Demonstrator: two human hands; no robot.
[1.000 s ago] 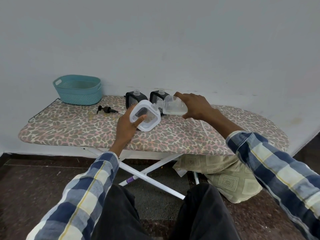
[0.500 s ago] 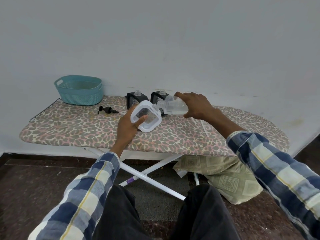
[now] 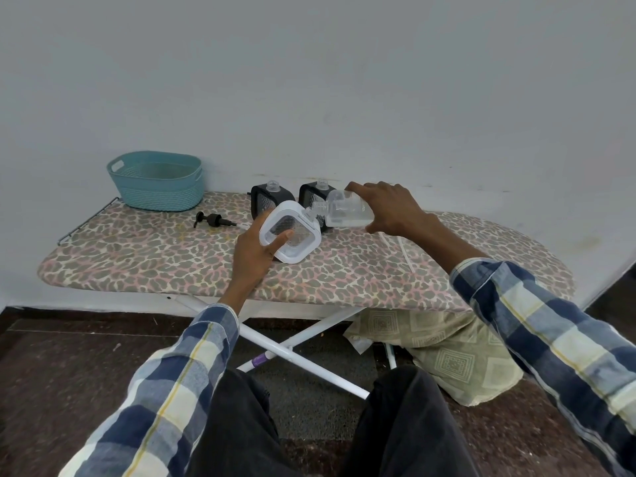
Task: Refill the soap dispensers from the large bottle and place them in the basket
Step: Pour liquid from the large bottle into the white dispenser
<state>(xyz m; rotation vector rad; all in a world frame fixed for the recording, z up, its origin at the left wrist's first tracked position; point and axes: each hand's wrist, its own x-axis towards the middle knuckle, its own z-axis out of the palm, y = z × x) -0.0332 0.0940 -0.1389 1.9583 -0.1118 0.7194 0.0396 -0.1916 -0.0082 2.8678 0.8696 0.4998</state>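
My right hand grips the large bottle tipped flat, neck meeting the mouth of the white dispenser, which my left hand holds tilted on the ironing board — the basket stands well left. I judge the necks could slip apart — soap would spill on the cover. Pose unchanged from half a second ago.

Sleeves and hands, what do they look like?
Both arms wear long checked shirt sleeves in navy, pale blue and cream squares crossed by thin yellow lines: the left sleeve and the right sleeve. The left hand and right hand are bare: no gloves.
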